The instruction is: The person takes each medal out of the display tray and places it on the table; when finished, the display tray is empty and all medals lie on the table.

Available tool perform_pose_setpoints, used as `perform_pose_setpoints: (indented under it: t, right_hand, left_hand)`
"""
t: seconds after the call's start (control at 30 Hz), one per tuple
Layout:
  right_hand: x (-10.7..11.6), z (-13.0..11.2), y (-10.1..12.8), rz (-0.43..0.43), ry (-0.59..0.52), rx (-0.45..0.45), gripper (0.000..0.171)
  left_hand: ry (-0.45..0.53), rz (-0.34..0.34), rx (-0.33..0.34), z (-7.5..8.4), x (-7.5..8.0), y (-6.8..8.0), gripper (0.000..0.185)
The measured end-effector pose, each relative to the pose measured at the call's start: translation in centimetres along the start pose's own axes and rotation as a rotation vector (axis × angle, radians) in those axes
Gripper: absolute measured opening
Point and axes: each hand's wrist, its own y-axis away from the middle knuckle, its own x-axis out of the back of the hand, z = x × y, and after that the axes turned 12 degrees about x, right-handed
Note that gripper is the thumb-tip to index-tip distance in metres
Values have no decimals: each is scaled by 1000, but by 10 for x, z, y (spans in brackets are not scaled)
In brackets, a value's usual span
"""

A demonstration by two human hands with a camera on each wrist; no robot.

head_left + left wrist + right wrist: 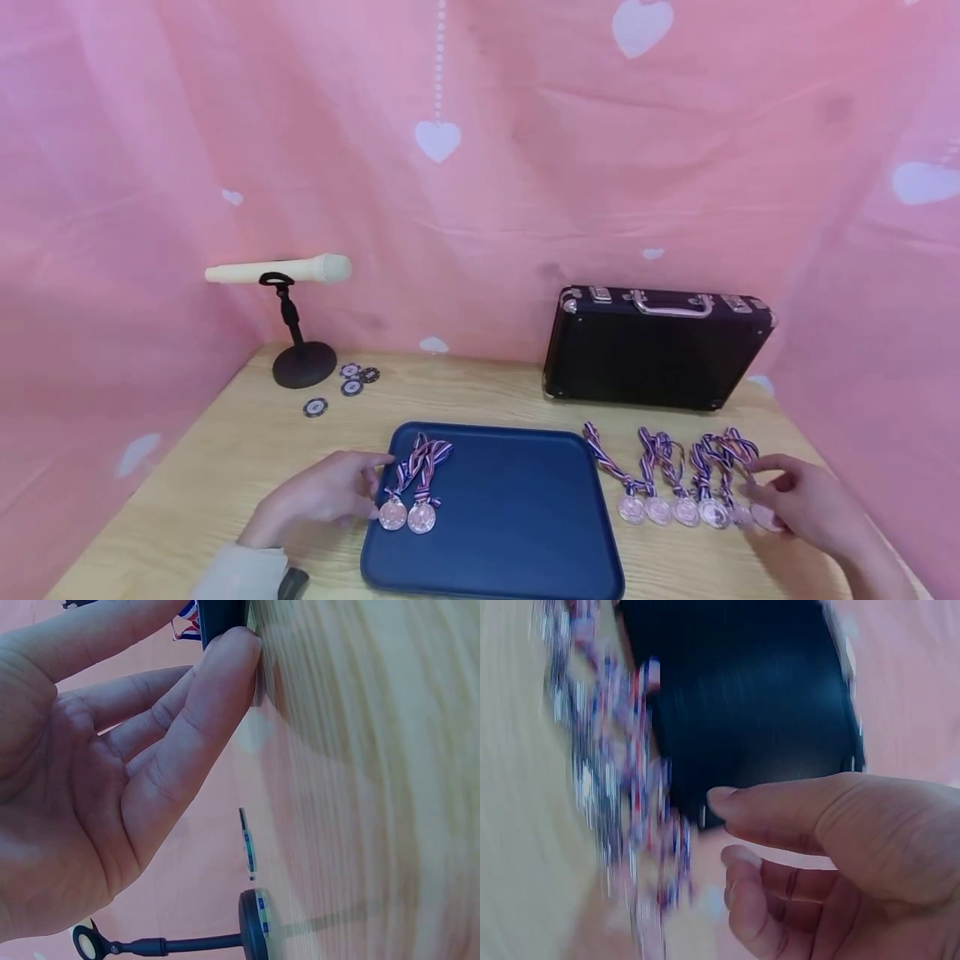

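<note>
A dark blue tray (517, 508) lies on the table with two medals (407, 516) on its left side, their striped ribbons stretched toward the back. My left hand (330, 492) is at the tray's left rim, its index finger and thumb spread beside the medals. In the left wrist view, fingertips (236, 652) meet the tray's edge. A row of several medals (686, 511) with red, white and blue ribbons lies right of the tray. My right hand (806, 500) hovers by the rightmost medals and partly hides one; in the right wrist view its loosely bent fingers hold nothing.
A black case (652, 350) with a metal handle stands behind the medal row. At the back left, a white microphone (285, 270) rests on a black stand (303, 364), with several poker chips (352, 387) beside it. Pink heart-print cloth (495, 208) encloses the table.
</note>
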Motion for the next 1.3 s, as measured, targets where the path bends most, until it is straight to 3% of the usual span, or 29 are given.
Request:
perform_pose_setpoints:
  t: [0.1,0.23,0.33,0.5,0.6,0.83,1.3]
  right_hand:
    - [-15,-41,-15,20,23,42,38]
    - [-50,-101,-36,0,-52,81,37]
    - [-86,-143,-48,-23,-167,111,31]
    - [-150,-199,-56,-131,-374,171,20]
    - [-181,-226,-55,-205,-416,181,16]
    - [-223,-260,-46,-285,-328,198,20]
    - [-243,-275,-57,-247,-9,250,41]
  left_hand:
    - [0,3,-23,1,0,0,73]
    - [5,4,-12,1,0,-1,74]
    - [5,9,10,2,0,-2,75]
    - [-2,8,0,1,1,-3,75]
    - [-5,4,-2,1,1,-2,74]
    - [-2,-8,-47,1,2,-2,74]
    - [11,-14,2,4,4,-3,74]
